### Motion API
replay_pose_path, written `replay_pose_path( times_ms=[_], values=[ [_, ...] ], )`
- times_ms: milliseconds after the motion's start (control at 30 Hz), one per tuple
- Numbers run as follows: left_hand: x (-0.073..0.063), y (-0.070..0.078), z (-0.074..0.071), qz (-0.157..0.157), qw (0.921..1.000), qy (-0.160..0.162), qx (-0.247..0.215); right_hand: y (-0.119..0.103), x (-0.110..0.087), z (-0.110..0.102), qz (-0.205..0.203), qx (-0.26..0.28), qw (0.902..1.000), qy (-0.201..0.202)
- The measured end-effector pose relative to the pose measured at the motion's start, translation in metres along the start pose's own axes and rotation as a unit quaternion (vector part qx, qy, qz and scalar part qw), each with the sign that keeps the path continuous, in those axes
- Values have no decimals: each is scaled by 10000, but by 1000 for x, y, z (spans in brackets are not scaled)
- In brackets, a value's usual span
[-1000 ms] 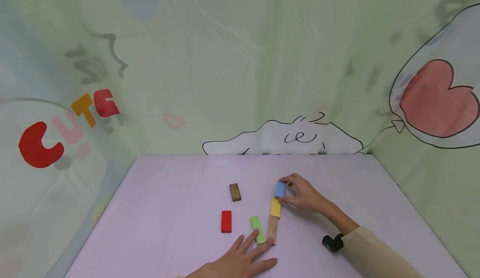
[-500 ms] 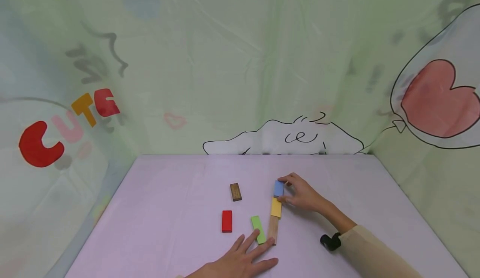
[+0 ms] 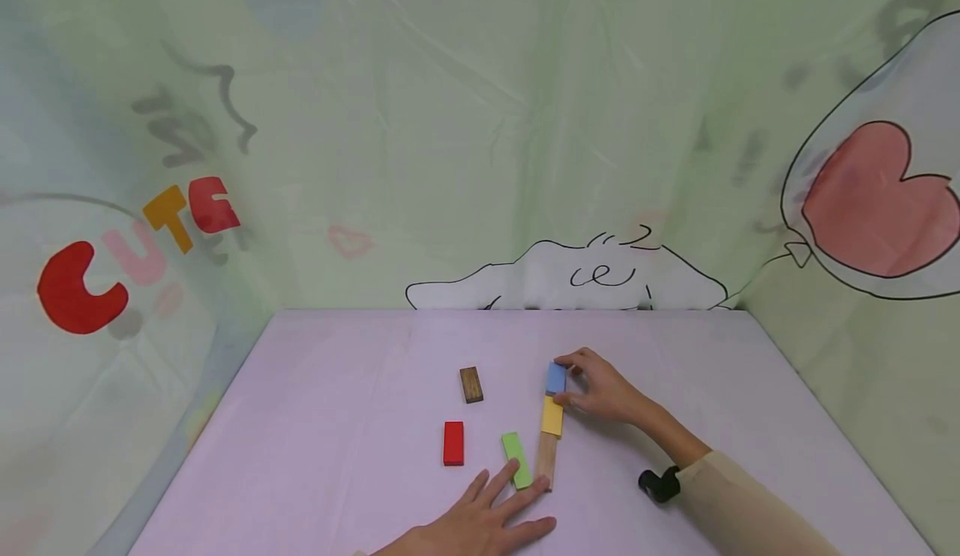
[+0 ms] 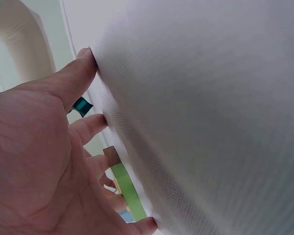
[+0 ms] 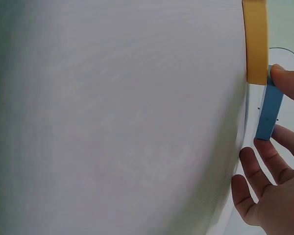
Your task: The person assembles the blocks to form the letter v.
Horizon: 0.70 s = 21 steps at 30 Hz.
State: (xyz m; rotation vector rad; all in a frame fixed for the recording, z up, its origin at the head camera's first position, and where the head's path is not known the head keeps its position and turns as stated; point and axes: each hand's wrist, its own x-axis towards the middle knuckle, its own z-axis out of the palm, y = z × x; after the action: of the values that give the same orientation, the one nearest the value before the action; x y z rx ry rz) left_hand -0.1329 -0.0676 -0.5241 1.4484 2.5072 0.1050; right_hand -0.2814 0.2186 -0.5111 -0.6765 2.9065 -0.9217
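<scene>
Blue, at the far end of the yellow block (image 3: 552, 418), the held block (image 3: 555, 379) was pinched between thumb and fingers of my right hand (image 3: 606, 386). With the pale block (image 3: 547, 454), they made three in line, I judged, with three left out. It looked plain, oblong and flat-sided. Nearer me, my left hand (image 3: 482, 516) was spread, fingertips at the green block (image 3: 512, 446) and pale block; the red block (image 3: 453, 443) and brown block (image 3: 471, 384) lay farther left.

Pale green backdrop (image 3: 450, 122); white balloon drawing (image 3: 933, 106) with red heart (image 3: 862, 206), right; coloured letters (image 3: 174, 221), left; lilac tabletop (image 3: 337, 389) below.
</scene>
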Motion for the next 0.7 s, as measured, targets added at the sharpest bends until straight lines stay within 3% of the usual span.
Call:
replay_pose_path(
  times_ms=[700],
  values=[
    [-3,3,-6,-101,9998,-119,-103,-3,-1,-1,12,-102,9998,-144]
  ],
)
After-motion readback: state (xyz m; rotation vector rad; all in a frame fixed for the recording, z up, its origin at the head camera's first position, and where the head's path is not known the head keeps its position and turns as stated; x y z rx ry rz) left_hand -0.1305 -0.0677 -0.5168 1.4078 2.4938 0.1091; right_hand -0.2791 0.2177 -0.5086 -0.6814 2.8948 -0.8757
